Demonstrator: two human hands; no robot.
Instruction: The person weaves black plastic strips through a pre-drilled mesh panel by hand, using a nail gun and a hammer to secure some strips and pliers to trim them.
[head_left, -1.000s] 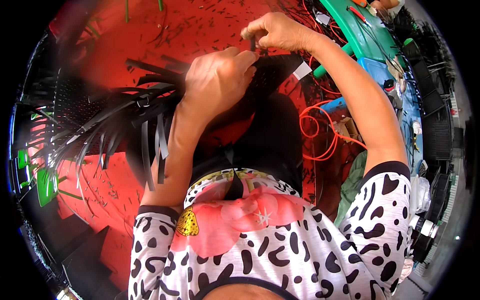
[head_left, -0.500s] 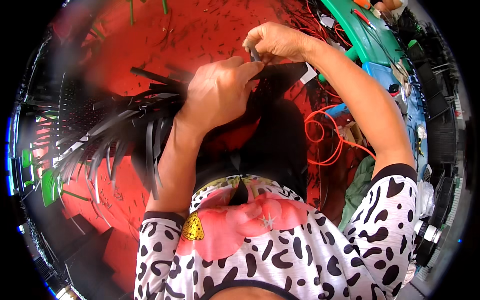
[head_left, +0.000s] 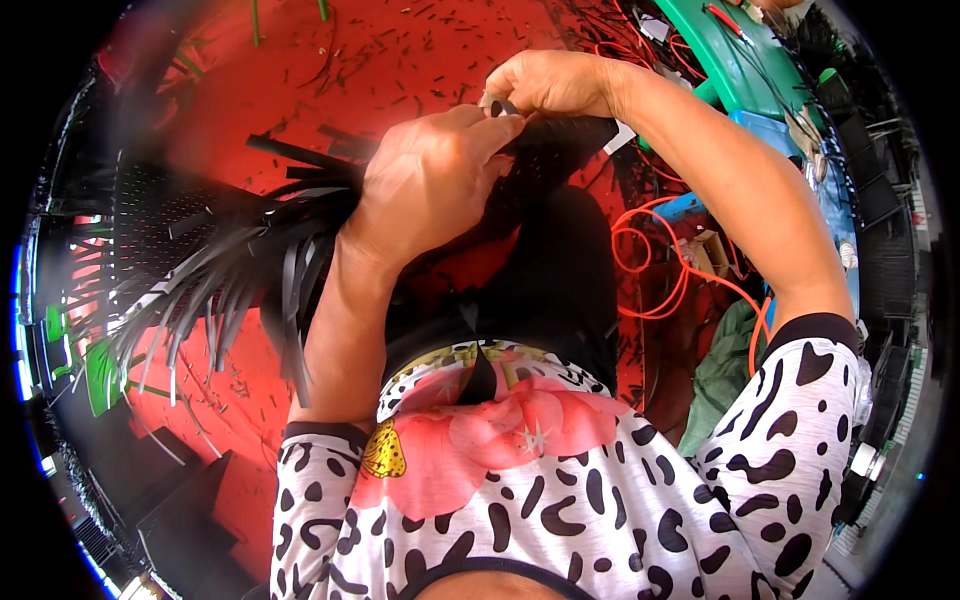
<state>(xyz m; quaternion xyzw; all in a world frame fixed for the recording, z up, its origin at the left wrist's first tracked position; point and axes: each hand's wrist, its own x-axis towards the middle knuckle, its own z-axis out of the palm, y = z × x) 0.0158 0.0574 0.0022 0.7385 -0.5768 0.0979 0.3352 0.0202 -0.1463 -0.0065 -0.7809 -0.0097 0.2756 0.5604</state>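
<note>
Nearest, one patterned shirt (head_left: pixel 590 490) fills the bottom, with one yellow butterfly printed on it, and beyond its hem two legs in black trousers (head_left: pixel 565 260) are partly in view. Two bare hands work above the lap. The left hand (head_left: pixel 425 180) is clenched, thumb and forefinger pinching the edge of one black woven piece (head_left: pixel 565 140), which lies over the lap and reaches to the right under the other hand. The right hand (head_left: pixel 555 82) has its fingers curled in, pinching one short strip (head_left: pixel 503 107) that shows between the two hands; its hidden fingertips are hard to make out. Long black strips (head_left: pixel 300 155) fan out to the left of the left wrist, well over ten, too tangled and blurred to count exactly. One white card (head_left: pixel 620 138) sits at the piece's right end; whether it is attached I cannot tell. To the right lie one green cloth (head_left: pixel 722 375), one looped orange hose (head_left: pixel 650 314), one small brown carton (head_left: pixel 707 250) and one blue tube (head_left: pixel 680 208). The red floor (head_left: pixel 390 40) is littered with countless dark scraps. Farther off, one green tabletop (head_left: pixel 735 65) carries one red-handled tool (head_left: pixel 725 20).
</note>
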